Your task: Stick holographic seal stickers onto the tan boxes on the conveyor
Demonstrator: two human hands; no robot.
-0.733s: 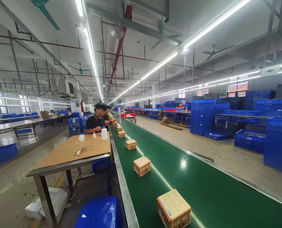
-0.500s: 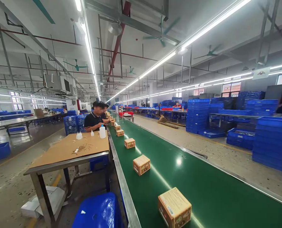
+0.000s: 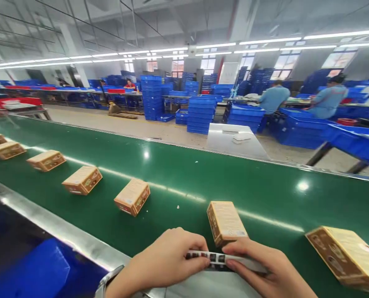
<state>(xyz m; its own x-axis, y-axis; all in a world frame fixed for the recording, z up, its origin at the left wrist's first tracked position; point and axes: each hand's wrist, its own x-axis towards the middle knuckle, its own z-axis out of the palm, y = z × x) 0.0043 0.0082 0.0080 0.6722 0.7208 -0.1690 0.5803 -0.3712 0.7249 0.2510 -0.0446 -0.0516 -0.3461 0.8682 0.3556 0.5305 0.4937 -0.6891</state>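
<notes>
Low in the head view, my left hand (image 3: 179,258) and my right hand (image 3: 265,265) pinch a narrow white strip with dark squares (image 3: 218,258) between thumbs and fingers. Its exact kind cannot be made out, and the fingers cover both its ends. Just beyond my fingers, a brown and cream printed carton (image 3: 227,219) lies on the green conveyor belt (image 3: 178,227). Another such carton (image 3: 346,252) is at the right, cut off by the frame. A pale grey surface (image 3: 212,283) shows beneath my hands.
Several similar cartons (image 3: 133,196) are spaced along the belt to the left. A metal rail (image 3: 47,225) edges the near side, with a blue bin (image 3: 32,269) below it. Across the belt stand a white table (image 3: 230,140), stacked blue crates (image 3: 201,114) and two people in blue (image 3: 274,97).
The view has swung right and down from along the belt to across it. Both my hands have come into view, holding the white strip. The work table at the left is out of sight.
</notes>
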